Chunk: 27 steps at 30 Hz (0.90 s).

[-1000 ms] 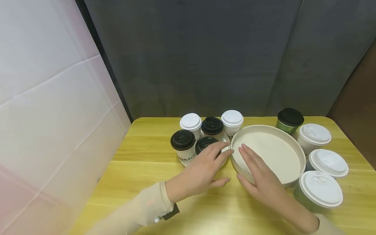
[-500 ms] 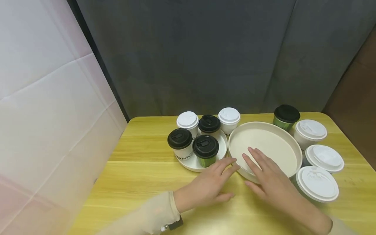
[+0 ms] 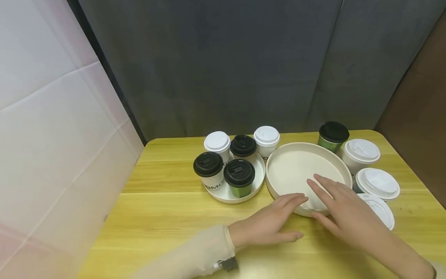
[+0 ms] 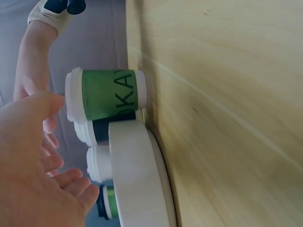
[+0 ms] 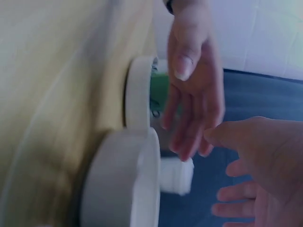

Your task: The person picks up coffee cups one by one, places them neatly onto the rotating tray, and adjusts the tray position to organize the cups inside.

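Over the near rim of a round cream tray (image 3: 306,162), my left hand (image 3: 268,224) hovers with its fingers extended, holding nothing. Beside it, my right hand (image 3: 355,217) reaches over the tray's near right part, fingers spread and likewise holding nothing. Both palms face each other in the wrist views. To the left, a smaller white plate (image 3: 259,178) carries lidded paper cups, among them a green cup with a black lid (image 3: 239,176) and a white cup with a black lid (image 3: 209,170). The right forearm and hand partly cover a white-lidded cup (image 3: 379,209).
Along the tray's right side stand a green cup with a black lid (image 3: 333,136), a white-lidded cup (image 3: 360,153) and another white-lidded cup (image 3: 379,183). A dark backdrop (image 3: 223,69) rises behind the wooden table (image 3: 167,209), and a pale panel (image 3: 62,128) flanks its left.
Both hands have shifted right and slightly nearer, away from the small plate, uncovering its green black-lidded cup. The head view has also turned a little. Cups and trays appear to keep their places.
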{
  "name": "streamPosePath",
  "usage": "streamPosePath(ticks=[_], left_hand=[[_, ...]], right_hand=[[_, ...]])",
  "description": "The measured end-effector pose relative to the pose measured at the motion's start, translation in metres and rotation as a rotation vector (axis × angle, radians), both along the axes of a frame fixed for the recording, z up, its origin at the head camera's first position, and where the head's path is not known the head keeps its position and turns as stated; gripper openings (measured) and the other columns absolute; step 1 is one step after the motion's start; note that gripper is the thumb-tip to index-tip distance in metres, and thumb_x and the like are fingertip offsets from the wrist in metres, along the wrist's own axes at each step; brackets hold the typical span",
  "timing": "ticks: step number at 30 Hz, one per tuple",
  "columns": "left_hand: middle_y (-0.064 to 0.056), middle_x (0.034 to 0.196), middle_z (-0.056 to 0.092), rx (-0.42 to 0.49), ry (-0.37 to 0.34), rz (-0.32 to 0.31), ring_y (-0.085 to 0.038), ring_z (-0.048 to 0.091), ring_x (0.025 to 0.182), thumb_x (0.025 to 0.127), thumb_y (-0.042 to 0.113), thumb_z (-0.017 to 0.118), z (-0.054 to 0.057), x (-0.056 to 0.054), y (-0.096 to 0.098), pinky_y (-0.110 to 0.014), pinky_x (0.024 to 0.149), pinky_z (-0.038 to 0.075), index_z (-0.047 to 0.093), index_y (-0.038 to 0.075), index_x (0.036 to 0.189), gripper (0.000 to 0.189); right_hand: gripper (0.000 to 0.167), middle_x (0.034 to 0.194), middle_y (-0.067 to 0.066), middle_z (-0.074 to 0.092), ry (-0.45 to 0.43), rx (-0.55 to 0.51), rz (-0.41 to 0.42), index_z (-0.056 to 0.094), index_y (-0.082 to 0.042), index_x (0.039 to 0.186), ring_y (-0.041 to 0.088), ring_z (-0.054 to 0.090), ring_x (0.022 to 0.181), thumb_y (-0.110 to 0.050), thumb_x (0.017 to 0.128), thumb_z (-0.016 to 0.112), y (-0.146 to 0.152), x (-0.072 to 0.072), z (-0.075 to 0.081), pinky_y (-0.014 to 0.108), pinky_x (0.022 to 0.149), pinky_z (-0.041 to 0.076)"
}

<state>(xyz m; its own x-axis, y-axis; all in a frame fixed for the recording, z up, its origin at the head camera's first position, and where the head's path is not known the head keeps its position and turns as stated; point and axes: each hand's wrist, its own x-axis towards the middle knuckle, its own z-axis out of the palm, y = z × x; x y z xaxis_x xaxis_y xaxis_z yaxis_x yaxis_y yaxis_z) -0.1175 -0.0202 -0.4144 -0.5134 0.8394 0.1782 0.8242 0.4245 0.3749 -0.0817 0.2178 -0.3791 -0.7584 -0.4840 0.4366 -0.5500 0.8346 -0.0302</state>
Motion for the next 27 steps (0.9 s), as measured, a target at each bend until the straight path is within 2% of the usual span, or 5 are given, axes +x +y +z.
streamPosePath(ticks=[4,10,15,20,27], left_hand=[[-0.002,0.164,0.023,0.034,-0.131,-0.017,-0.011,0.024,0.151,0.097,0.045,0.056,0.0,0.0,0.012,-0.025,0.122,0.027,0.008,0.022,0.159,0.082],[0.0,0.163,0.024,0.066,-0.307,-0.056,-0.008,0.026,0.15,0.098,0.041,0.057,0.001,0.002,0.031,-0.022,0.121,0.028,0.008,0.024,0.159,0.08],[0.005,0.162,0.025,0.069,-0.435,-0.073,-0.004,0.03,0.147,0.098,0.04,0.058,0.002,0.009,0.047,-0.018,0.118,0.029,0.008,0.026,0.159,0.08],[0.006,0.162,0.027,0.054,-0.528,-0.077,-0.005,0.039,0.142,0.097,0.037,0.061,0.003,0.016,0.061,-0.012,0.11,0.035,0.009,0.024,0.159,0.082],[0.003,0.164,0.023,0.092,-0.642,-0.084,-0.003,0.03,0.147,0.097,0.031,0.062,-0.006,0.017,0.075,-0.01,0.11,0.035,0.009,0.017,0.159,0.083]], right_hand=[[0.072,0.138,0.015,0.06,0.01,0.0,-0.045,0.052,-0.015,0.142,0.037,0.061,0.115,-0.04,0.08,0.077,0.018,0.003,0.01,0.054,0.095,0.047],[0.069,0.124,0.014,0.067,0.079,-0.006,-0.103,0.063,-0.015,0.128,0.042,0.067,0.095,-0.06,0.077,0.073,0.047,0.01,0.019,0.056,0.079,0.051],[0.073,0.108,0.015,0.07,0.08,-0.026,-0.185,0.066,-0.012,0.117,0.041,0.068,0.082,-0.06,0.065,0.08,0.064,0.018,0.021,0.056,0.068,0.052],[0.078,0.094,0.019,0.068,0.053,-0.076,-0.307,0.064,-0.006,0.108,0.04,0.064,0.066,-0.062,0.057,0.083,0.071,0.026,0.015,0.049,0.05,0.044],[0.085,0.1,0.027,0.062,-0.02,-0.099,-0.417,0.06,-0.006,0.111,0.044,0.061,0.062,-0.061,0.052,0.086,0.07,0.035,0.0,0.046,0.042,0.037]])
